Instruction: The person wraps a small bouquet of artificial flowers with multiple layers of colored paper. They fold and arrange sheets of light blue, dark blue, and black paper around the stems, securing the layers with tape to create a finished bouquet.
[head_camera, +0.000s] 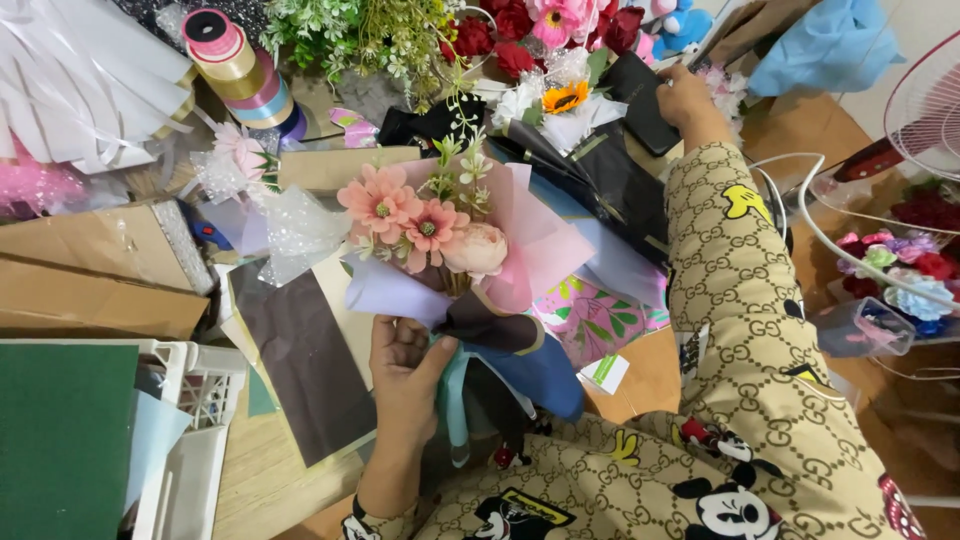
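Observation:
My left hand grips the base of a small bouquet of pink artificial flowers, wrapped in pink, lilac and dark blue paper, with a light blue ribbon hanging beside my wrist. The bouquet stands upright above the cluttered table. My right hand reaches far forward, fingers curled on a black sheet of wrapping paper next to an orange flower. My patterned beige sleeve runs down the right side.
Ribbon spools lie at the back left, greenery and red flowers at the back. Cardboard sheets and a white crate fill the left. A fan and a tray of flower heads stand right.

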